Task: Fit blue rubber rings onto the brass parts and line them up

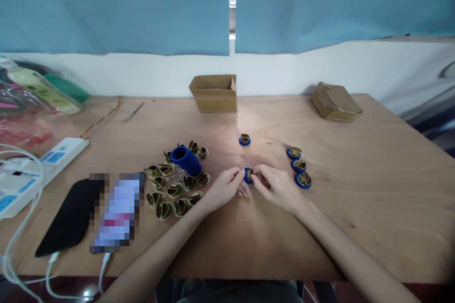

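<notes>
Between my two hands, just above the table, is a round brass-coloured piece with a blue ring (248,175) around it. My left hand (227,187) pinches its left edge, and the fingers of my right hand (275,184) close on its right side. A similar ringed brass piece (244,139) sits on the table beyond my hands. Three more ringed pieces (299,165) stand in a row to the right. Left of my hands lie several brass pieces (175,190) without rings, and a stack of blue rings (186,160) leans among them.
An open cardboard box (215,102) stands at the back, a crumpled one (336,102) at the back right. On the left are a phone (119,213), a black device (69,218), white cables and a power strip (62,158). A bottle (42,87) lies at the far left.
</notes>
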`<state>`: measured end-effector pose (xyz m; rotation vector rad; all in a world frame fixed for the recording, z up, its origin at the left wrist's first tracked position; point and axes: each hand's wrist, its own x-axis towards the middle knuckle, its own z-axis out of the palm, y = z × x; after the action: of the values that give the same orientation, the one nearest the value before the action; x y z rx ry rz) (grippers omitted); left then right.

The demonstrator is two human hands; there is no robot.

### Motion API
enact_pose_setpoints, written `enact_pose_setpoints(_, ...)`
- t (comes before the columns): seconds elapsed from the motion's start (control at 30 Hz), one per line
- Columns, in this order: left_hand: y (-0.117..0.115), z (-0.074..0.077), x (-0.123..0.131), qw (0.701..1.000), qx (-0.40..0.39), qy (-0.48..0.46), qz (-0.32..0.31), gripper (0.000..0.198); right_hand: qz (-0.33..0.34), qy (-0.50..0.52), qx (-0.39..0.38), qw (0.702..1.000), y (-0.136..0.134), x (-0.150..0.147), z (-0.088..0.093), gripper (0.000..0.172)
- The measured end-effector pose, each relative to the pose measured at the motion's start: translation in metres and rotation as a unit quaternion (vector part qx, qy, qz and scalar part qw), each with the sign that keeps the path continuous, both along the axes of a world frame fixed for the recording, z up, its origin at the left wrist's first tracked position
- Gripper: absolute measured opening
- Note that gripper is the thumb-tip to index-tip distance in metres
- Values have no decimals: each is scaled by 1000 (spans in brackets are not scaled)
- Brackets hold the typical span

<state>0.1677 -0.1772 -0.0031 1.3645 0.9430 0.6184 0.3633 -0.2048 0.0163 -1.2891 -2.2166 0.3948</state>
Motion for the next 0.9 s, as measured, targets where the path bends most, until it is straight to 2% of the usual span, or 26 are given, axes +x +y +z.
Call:
enact_pose_setpoints(0.17, -6, 9, -2, 992, 96, 84, -22, 24, -15, -32, 34, 999, 2, 3, 5, 28)
enact_pose_setpoints(0.33, -8, 13, -3, 982, 142, 118, -26, 24, -42, -84, 93, 991, 8, 16, 14, 38)
enact_pose_setpoints(0.47, -8, 9, -3, 975, 172, 139, -31, 23, -101, -83, 105, 986, 16, 36, 22, 40)
enact_pose_setpoints(0.57, -9, 6, -4, 975, 174, 138, -31, 22, -170, -51, 121, 977, 24, 52, 26, 31)
enact_pose_setpoints(0.7, -9, 6, -3, 975, 174, 133, -31, 23, -239, -36, 117, 963, 36, 72, 21, 28)
enact_pose_setpoints(0.9, -10, 9, -2, 973, 176, 147, -31, 22, -269, -57, 100, 956, 48, 91, 10, 37)
